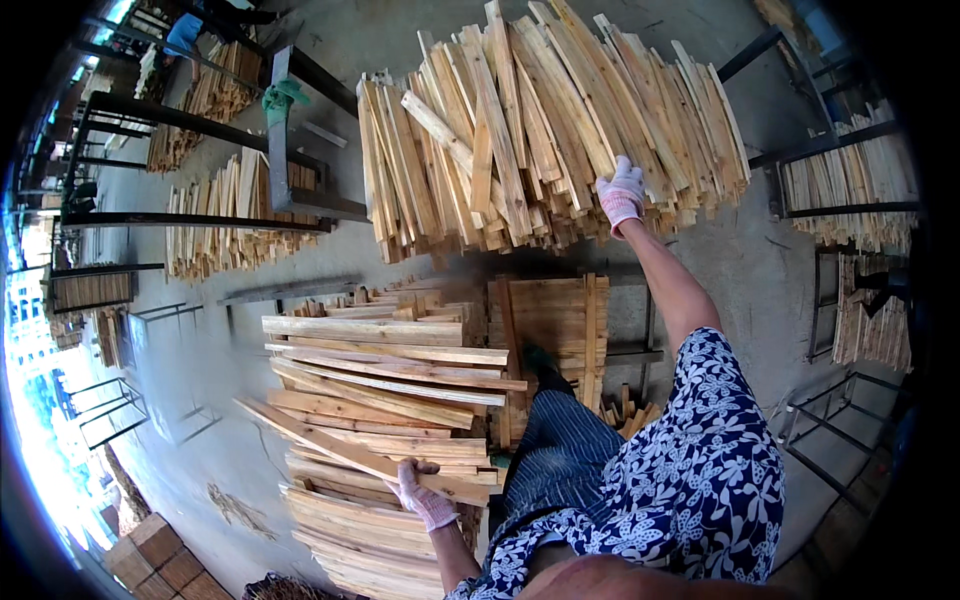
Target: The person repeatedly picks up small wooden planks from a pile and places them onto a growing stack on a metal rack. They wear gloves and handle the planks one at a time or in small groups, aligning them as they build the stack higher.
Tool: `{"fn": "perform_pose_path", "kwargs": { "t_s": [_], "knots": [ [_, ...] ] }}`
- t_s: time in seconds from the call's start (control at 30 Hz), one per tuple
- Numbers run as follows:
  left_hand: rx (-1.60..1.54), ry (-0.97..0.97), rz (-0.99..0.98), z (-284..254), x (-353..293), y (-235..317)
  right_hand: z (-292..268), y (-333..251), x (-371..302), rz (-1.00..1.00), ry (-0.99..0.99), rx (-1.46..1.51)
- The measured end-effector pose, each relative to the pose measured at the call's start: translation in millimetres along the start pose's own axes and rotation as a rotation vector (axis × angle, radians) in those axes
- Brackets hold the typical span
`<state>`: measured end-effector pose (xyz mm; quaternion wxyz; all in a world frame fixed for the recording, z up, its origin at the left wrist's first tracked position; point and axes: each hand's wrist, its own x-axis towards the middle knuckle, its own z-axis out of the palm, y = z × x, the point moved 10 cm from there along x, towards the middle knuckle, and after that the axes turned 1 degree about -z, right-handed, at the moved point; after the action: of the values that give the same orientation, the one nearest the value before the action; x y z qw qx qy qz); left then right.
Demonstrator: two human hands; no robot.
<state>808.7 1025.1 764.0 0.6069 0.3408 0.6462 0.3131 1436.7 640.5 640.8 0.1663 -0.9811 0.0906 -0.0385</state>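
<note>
My left hand (425, 492), in a white and pink knit glove, is closed around a long wooden slat (330, 437). The slat lies slantwise over a near stack of slats (370, 412), its far end pointing left. Ahead to the right, my right hand (622, 195), gloved alike, reaches to the front edge of a big pile of slats (540, 110). Its fingers are curled at the end of one light slat there; the fingertips are partly hidden. Slats in the far pile run away from me, while those in the near stack lie crosswise.
A dark metal frame (280, 150) with a green cloth tied on stands left of the far pile. More slat stacks (235, 215) rest in racks left and right. Near my foot is a wooden panel (550, 330). A person (185, 35) works at the far upper left.
</note>
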Motion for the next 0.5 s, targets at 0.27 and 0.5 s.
{"fn": "perform_pose_path", "kwargs": {
  "t_s": [0.27,0.5],
  "knots": [
    [0.074,-0.062,0.044,8,-6,10,13,45,8,0.368,-0.121,0.17],
    [-0.021,-0.089,-0.02,24,-7,-3,29,9,18,0.06,-0.336,0.177]
  ]
}}
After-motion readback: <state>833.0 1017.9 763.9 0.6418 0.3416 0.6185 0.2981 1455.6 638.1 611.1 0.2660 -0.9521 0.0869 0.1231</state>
